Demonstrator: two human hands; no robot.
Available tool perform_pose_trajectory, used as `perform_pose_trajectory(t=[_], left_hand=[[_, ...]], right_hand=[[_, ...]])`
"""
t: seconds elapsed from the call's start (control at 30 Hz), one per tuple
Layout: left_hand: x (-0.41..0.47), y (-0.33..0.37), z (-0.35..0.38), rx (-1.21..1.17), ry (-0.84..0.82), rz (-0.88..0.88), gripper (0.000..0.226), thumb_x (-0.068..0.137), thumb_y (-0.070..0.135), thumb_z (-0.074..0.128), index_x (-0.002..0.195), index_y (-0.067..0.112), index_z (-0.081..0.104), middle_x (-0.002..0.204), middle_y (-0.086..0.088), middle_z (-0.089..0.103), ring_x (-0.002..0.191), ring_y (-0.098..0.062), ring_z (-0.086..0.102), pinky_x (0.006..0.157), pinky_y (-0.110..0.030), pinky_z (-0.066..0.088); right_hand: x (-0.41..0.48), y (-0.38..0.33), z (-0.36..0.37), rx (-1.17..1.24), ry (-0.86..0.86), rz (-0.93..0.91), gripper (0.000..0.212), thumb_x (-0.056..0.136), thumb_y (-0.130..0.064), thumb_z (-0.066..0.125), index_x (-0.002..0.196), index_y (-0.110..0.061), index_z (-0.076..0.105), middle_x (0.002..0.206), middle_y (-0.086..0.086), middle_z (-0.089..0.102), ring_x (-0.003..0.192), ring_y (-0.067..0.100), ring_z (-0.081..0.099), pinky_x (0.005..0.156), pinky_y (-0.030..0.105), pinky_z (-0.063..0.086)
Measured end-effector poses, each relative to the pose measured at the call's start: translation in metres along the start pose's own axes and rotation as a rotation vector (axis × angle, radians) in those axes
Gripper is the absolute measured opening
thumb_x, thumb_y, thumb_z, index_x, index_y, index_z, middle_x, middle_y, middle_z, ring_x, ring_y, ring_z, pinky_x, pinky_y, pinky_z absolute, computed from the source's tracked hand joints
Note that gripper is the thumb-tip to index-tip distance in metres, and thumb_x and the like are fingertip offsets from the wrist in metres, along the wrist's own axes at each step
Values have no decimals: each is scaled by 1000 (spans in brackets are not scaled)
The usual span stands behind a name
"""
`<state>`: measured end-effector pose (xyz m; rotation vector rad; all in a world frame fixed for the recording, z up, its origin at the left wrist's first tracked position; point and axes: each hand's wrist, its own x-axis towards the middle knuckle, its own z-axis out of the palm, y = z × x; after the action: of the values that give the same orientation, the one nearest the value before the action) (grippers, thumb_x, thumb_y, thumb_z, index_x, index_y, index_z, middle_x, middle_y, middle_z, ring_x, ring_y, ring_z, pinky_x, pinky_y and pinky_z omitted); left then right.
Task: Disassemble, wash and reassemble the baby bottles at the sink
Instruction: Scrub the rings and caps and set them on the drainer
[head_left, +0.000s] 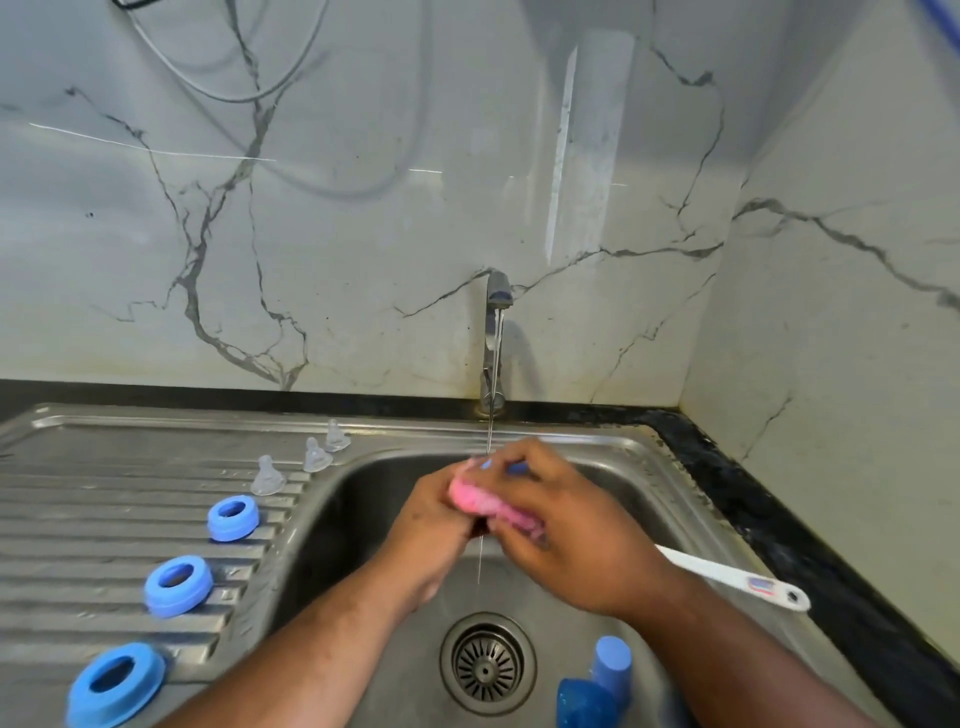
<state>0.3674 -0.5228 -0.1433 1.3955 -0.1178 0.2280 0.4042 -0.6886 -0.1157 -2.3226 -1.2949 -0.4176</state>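
Both hands meet over the sink basin (363, 525) under a thin stream from the tap (496, 332). My right hand (566, 530) grips a pink sponge (470, 501) and presses it against a small blue bottle part (514, 468). That part shows only as slivers between the fingers. My left hand (428, 525) holds it from the left, with its fingertips hidden. Three blue screw rings (234, 518) (178, 584) (117, 683) and three clear teats (267, 476) (315, 455) (336, 436) lie on the drainboard. Blue bottle pieces (602, 680) sit in the basin at the front right.
A white bottle-brush handle (727, 574) lies across the sink's right rim. The drain strainer (487, 663) is in the basin floor. A black counter edge (779, 525) runs along the right, and marble walls (363, 208) close off the back and the right.
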Motion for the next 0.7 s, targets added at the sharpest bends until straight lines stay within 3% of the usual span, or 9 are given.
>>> perform_pose_trajectory(t=[0.07,0.17,0.3,0.37,0.5,0.6,0.7], left_hand=[[0,-1,0,17,18,3,20,99,-3,55,107,1,73,94,-17,77,89,-29,74,77,-30,59],[2,-2,-1,77,42,-46,23,104,5,49,105,-2,71,79,-12,73,70,-22,68,67,-27,58],[1,-3,-2,85,59,-80,24,105,4,47,101,1,71,73,-11,71,62,-19,66,60,-27,56],[0,-3,-3,108,76,-61,23,101,-5,51,101,2,72,75,-15,69,61,-19,62,58,-28,56],[4,-9,-6,208,200,-66,29,92,-8,63,110,11,75,90,-18,73,62,-19,63,60,-33,58],[5,-10,-9,205,232,-73,21,92,-6,64,102,8,76,89,-19,74,65,-23,66,64,-37,59],[4,-9,-7,255,222,-57,14,93,-4,60,100,4,70,78,-15,74,65,-24,66,60,-39,58]], right_hand=[[1,4,-1,-50,-43,-51,54,98,-34,58,147,-52,42,137,-17,35,106,3,52,80,16,50],[3,18,-1,-99,73,86,55,100,-34,59,145,-58,40,125,-14,36,95,3,49,68,7,36],[1,8,2,-96,15,72,52,103,-37,51,146,-61,34,115,-15,36,94,1,43,68,11,36],[1,7,3,-100,-16,29,51,103,-40,50,146,-61,34,115,-15,37,93,2,45,68,9,33],[2,23,2,-103,85,238,48,103,-42,51,148,-55,39,113,-14,39,93,5,51,71,15,40],[0,10,2,-61,4,135,51,103,-47,49,150,-55,31,118,-17,39,97,2,49,78,20,48],[1,1,3,-42,-31,31,51,103,-50,47,148,-62,26,116,-20,38,97,3,51,75,20,49]])
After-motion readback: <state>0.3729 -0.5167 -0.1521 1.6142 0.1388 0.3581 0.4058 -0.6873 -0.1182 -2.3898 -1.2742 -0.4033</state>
